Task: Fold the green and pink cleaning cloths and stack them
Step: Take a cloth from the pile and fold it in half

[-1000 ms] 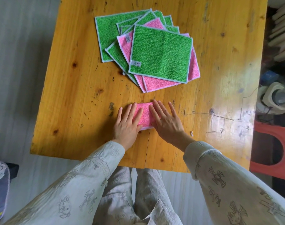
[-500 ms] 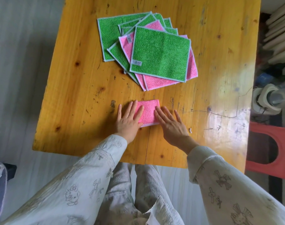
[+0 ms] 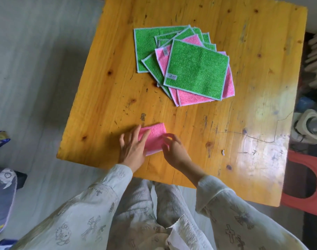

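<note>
A folded pink cloth (image 3: pixel 154 138) lies near the front edge of the wooden table (image 3: pixel 107 98). My left hand (image 3: pixel 132 148) rests flat on the cloth's left part, fingers straight. My right hand (image 3: pixel 174 147) is at the cloth's right edge with loosely bent fingers, the tips touching the cloth. Farther back lies a fanned pile of unfolded cloths. A green cloth (image 3: pixel 195 69) tops it, with pink cloths (image 3: pixel 190 99) and more green cloths (image 3: pixel 145 44) showing beneath.
A small white scrap (image 3: pixel 223 152) lies on the table to the right of my hands. A red plastic stool (image 3: pixel 305 179) and a white appliance (image 3: pixel 309 123) stand beyond the right edge. A bag and fabric (image 3: pixel 0 195) lie on the floor at left.
The folded pink cloth has slid left across the table under my hands. My right hand went from flat to bent fingers at the cloth's right edge.
</note>
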Tool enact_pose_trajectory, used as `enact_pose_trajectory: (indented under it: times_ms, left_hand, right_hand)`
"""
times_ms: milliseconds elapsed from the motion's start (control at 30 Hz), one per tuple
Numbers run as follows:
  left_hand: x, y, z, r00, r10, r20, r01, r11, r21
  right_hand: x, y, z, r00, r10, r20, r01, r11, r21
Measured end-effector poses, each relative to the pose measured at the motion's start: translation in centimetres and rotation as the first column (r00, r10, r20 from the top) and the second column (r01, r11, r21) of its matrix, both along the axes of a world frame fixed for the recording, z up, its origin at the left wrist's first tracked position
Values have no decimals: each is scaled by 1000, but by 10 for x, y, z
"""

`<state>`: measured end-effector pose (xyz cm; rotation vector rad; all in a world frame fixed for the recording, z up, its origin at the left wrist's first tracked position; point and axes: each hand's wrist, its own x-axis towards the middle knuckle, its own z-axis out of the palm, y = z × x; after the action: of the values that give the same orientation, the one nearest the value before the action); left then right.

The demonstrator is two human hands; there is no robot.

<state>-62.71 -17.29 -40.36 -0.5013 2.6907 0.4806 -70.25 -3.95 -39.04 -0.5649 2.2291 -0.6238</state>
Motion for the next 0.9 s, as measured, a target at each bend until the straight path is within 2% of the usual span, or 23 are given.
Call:
enact_pose_trajectory:
  times_ms: [200,400,567,633,767,900]
  left_hand:
    - [47,-50,-1,986,166,0,-166,982,-86]
    - [72,-69,-3,967,254,-5,-253,962,-100]
    - [74,-73,2,973,232,18,-230,971,-72]
    - [70,-73,7,971,235,-31,-236,971,-30]
    - [48,-68,21,970,188,-151,-167,975,144]
    - [3,-53,33,966,135,-220,-83,970,231]
  right_hand:
    - [21,-62,7,973,219,70,-218,976,-14]
    - [35,-90,8,957,279,79,-278,960,-26]
    - [32,-92,14,951,292,104,-288,956,-55]
    - [26,-88,17,961,256,106,-250,966,-67]
    - [5,-68,21,997,55,62,-50,995,-82]
    - [-32,-39,22,991,-128,-27,124,986,-110]
